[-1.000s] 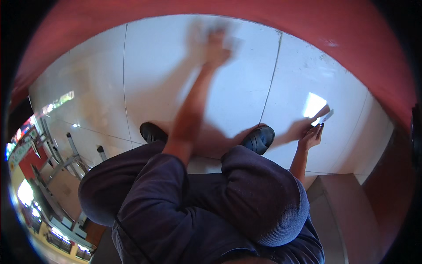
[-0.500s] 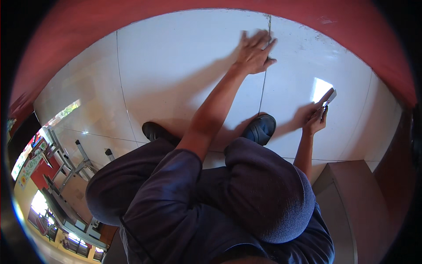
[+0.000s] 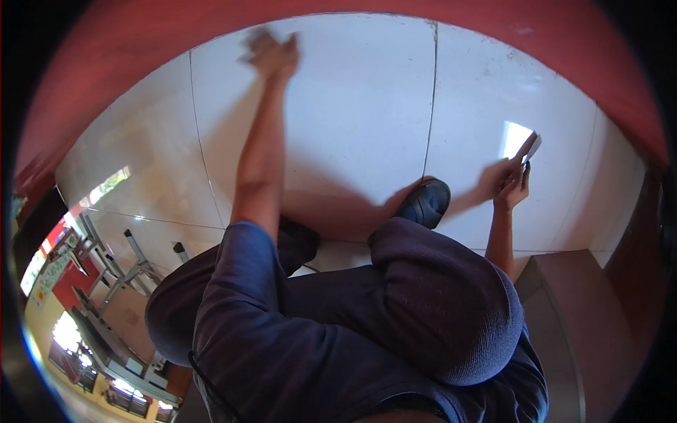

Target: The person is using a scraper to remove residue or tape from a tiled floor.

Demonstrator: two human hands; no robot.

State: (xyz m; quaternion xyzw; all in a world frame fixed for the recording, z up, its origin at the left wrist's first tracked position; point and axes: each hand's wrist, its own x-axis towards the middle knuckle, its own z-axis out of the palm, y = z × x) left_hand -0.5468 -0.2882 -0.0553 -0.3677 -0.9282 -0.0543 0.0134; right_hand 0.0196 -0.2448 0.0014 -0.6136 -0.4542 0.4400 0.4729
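Observation:
My left hand is over the white tiled floor, close to the red wall at the far edge. It is smeared by motion, but its thumb stands apart from the fingers and nothing shows in it. Whether the palm touches the tile cannot be made out. On the right, my right hand is closed around a thin flat plate with a pale edge, held tilted above the floor. Its exact kind is unclear, and my fingers cover its lower end.
The red wall curves along the far side. A brown box-like piece of furniture stands to the lower right. Metal-framed furniture stands at the left. My dark shoe rests beside a tile joint.
My left hand has swept leftward across the tiles, from the joint right of centre to the far left part. The right hand, still holding the flat plate, has hardly moved.

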